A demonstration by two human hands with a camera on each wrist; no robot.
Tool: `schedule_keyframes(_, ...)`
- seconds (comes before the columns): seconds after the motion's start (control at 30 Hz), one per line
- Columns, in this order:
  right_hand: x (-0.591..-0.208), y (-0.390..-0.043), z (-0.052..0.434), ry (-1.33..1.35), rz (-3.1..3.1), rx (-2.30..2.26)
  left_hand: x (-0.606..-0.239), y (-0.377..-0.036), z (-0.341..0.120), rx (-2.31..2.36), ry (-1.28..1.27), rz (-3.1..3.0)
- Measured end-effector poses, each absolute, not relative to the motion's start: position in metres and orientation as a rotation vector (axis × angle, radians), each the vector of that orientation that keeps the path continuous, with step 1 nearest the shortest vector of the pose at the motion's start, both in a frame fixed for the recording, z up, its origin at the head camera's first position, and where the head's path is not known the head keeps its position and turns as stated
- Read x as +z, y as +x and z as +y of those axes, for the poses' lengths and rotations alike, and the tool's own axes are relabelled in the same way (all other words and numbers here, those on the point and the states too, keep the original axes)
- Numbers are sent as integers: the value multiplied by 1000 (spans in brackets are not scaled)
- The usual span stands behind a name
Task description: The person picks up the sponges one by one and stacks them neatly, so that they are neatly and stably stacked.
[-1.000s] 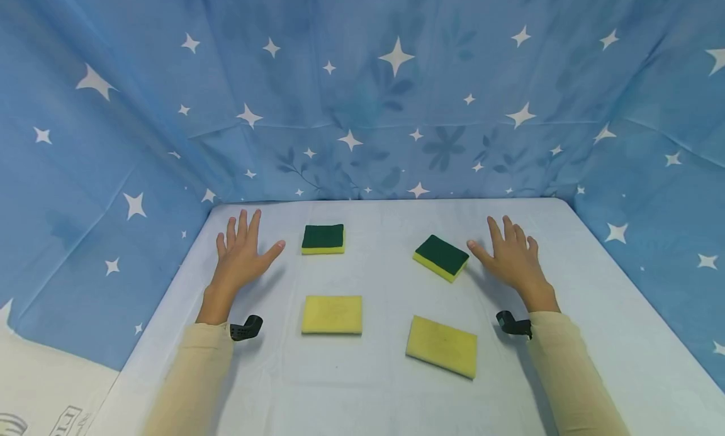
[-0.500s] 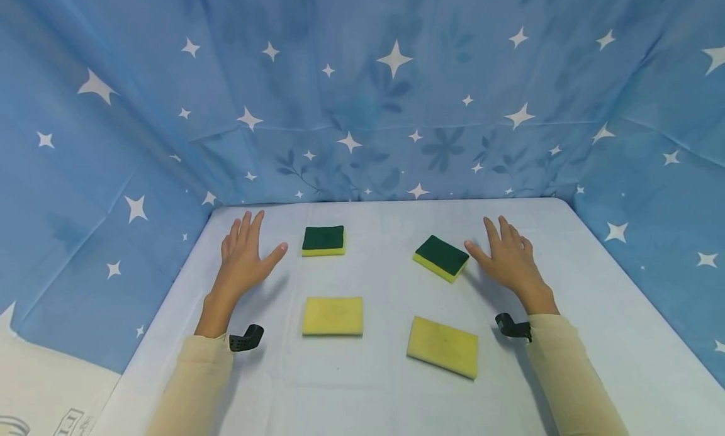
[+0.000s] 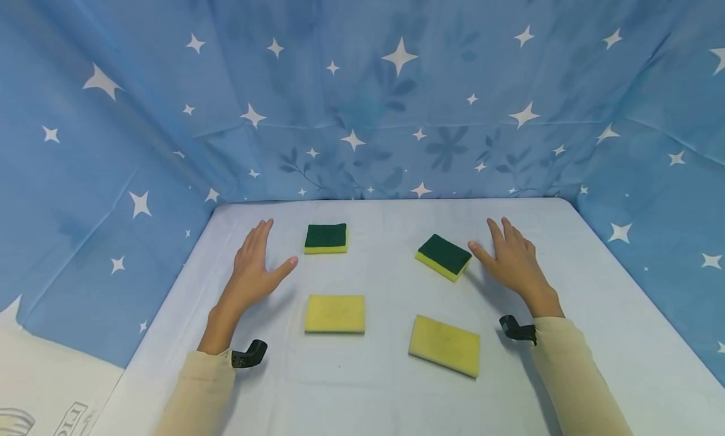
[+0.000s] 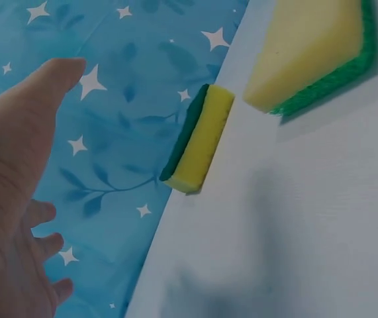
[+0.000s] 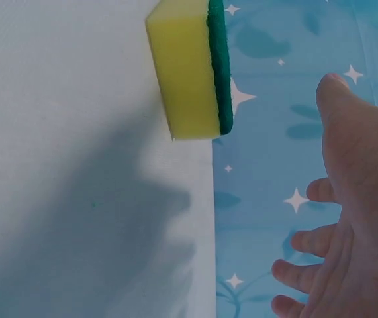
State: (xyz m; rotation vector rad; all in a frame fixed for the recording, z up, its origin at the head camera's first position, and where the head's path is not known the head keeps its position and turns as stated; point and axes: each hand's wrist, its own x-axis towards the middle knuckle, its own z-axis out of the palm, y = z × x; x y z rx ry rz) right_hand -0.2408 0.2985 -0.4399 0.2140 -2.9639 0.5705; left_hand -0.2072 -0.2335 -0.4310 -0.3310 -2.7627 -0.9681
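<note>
Several sponges lie flat on the white table. My left hand (image 3: 252,275) hovers left of the far-left sponge (image 3: 325,238), which lies green side up; its fingers are extended, the thumb spread toward it. Nearer to me is the near-left sponge (image 3: 335,314), yellow side up. On the other side my right hand (image 3: 514,265) hovers, fingers spread, just right of the far-right sponge (image 3: 443,257), which is green side up and set at an angle. Below that lies the near-right sponge (image 3: 444,346), yellow side up and slightly turned. Neither hand touches a sponge.
The white-covered table (image 3: 340,398) ends at a blue star-patterned curtain (image 3: 362,96) behind and at both sides. A black wrist camera (image 3: 249,354) sticks out by the left sleeve, another black camera (image 3: 517,329) by the right. Printed pale material (image 3: 51,385) shows at lower left.
My left hand has shifted right and slightly toward me, its fingers drawing closer together. The right hand has barely moved, and the sponges stay where they were.
</note>
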Motion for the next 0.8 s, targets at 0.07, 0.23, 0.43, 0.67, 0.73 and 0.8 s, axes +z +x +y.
schedule_keyframes(0.07, -440, -241, 299, 212, -2962, 579, -433, -204, -231, -992, -335, -2778)
schedule_keyframes(0.23, -439, -240, 298, 218, -2959, 586, -440, -195, -225, -1059, -363, -2800)
schedule_keyframes(0.43, -440, -239, 298, 217, -2955, 576, -445, -186, -222, -1121, -426, -2783)
schedule_keyframes(0.67, -441, -238, 299, 205, -2952, 572, -451, -176, -216, -1179, -483, -2773)
schedule_keyframes(0.73, -442, -238, 299, 201, -2954, 575, -453, -173, -214, -1184, -492, -2783)
schedule_keyframes(0.8, -443, -237, 298, 199, -2955, 577, -455, -171, -213, -1187, -506, -2798)
